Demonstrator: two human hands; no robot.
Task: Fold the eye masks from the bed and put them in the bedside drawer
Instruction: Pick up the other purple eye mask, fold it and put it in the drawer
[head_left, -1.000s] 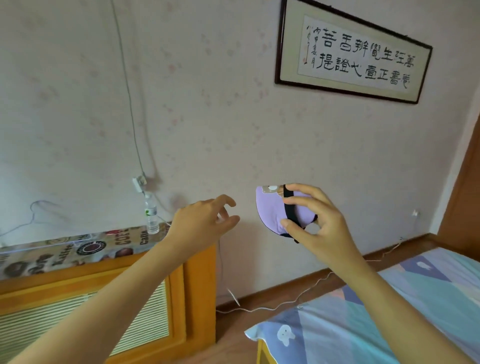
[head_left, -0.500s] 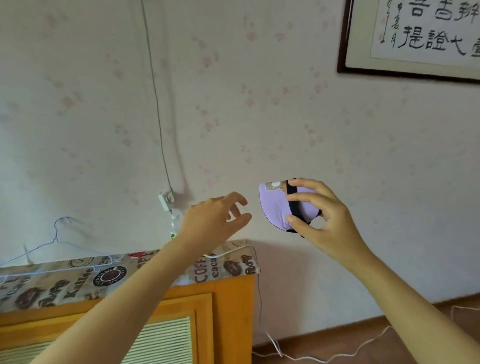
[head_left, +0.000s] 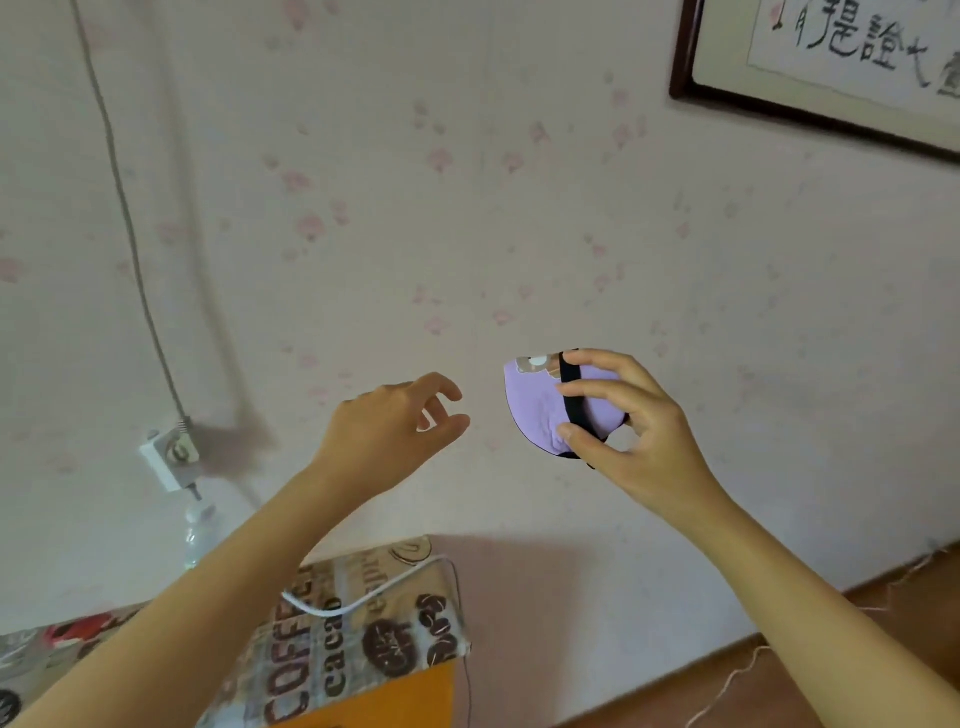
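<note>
There, eye mask (head_left: 540, 400) inside right grip (head_left: 623, 415)

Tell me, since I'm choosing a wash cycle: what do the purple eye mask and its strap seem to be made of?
The eye mask, held in the right hand, looks like soft matte lilac fabric: no shine, slight puckering, a printed bear. Its black strap looks like flat woven elastic, though that's a guess.

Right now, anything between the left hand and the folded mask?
Nothing. In the head view, only bare wallpapered wall shows in the gap between the left hand and the purple eye mask held by the right hand.
</note>
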